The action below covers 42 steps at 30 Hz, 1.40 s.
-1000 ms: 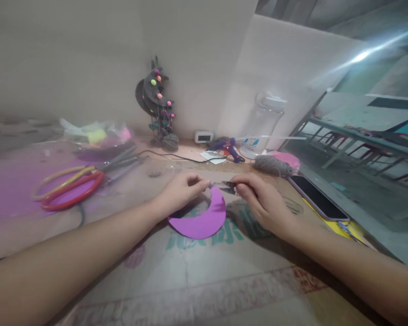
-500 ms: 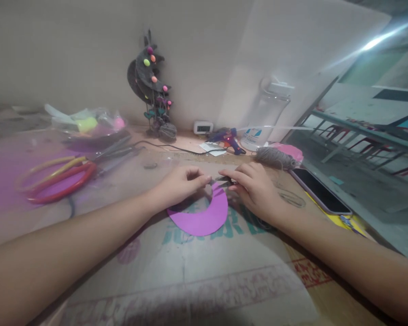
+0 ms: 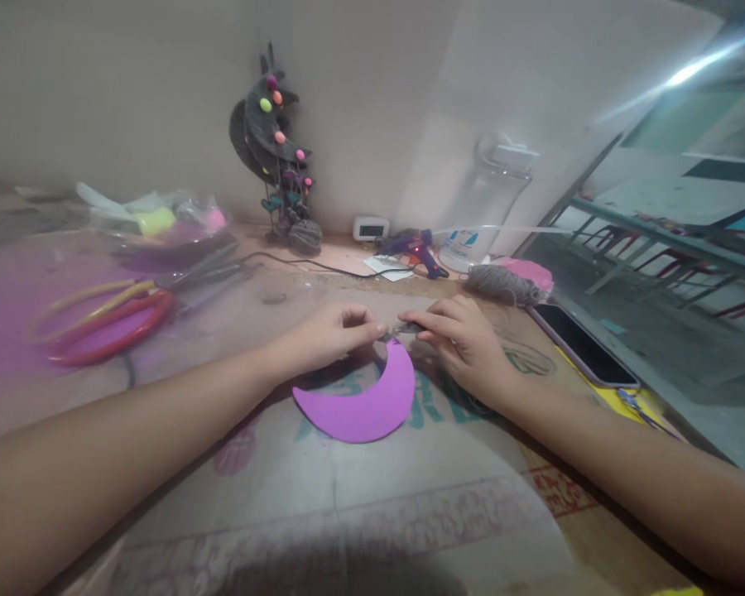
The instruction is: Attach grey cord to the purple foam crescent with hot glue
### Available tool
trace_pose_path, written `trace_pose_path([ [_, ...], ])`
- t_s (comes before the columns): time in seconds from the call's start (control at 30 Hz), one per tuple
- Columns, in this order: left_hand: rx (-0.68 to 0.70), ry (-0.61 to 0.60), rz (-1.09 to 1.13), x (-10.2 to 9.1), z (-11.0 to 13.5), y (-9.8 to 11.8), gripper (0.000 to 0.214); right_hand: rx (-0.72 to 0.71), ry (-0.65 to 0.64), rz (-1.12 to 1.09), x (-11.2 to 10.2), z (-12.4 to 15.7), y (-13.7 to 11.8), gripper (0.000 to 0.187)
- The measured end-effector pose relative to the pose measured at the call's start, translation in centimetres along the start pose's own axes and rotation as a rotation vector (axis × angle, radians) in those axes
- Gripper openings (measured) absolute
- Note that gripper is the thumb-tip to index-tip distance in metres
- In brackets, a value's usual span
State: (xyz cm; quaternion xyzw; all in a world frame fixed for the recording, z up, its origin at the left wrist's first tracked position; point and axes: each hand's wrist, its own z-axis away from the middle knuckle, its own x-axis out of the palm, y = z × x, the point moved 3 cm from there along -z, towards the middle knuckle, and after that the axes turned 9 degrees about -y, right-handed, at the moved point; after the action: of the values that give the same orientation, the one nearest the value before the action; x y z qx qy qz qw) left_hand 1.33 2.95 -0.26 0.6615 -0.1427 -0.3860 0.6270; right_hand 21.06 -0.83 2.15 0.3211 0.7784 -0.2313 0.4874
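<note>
Pale wall (image 3: 360,99) rising behind; light (image 3: 686,74) glaring upper right; long blue-green table (image 3: 680,229) standing on grey floor (image 3: 649,323).

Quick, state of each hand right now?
Left hand: pinched closed by the upper tip of the purple crescent; contents unclear.
Right hand: closed, holding a small dark tool.

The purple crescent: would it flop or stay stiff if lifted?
The purple crescent is probably light, since it looks like a thin sheet. It may hold its shape, as no crease shows. It would likely bend first where it narrows.
</note>
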Motion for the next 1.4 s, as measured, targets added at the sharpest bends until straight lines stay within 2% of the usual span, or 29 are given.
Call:
trace_pose_path([
  [0.3, 0.011, -0.031, -0.043, 0.28, 0.10, 0.02, 0.035, -0.070, -0.104, 0.062, 0.20, -0.12, -0.17, 0.035],
  [0.7, 0.034, -0.040, -0.059, 0.47, 0.30, 0.47, 0.035, -0.101, -0.087, 0.095, 0.17, -0.10, -0.51, 0.031],
  [1.4, 0.028, -0.074, -0.071, 0.41, 0.24, 0.02, 0.035, -0.138, -0.075, 0.018, 0.38, -0.14, -0.20, 0.029],
])
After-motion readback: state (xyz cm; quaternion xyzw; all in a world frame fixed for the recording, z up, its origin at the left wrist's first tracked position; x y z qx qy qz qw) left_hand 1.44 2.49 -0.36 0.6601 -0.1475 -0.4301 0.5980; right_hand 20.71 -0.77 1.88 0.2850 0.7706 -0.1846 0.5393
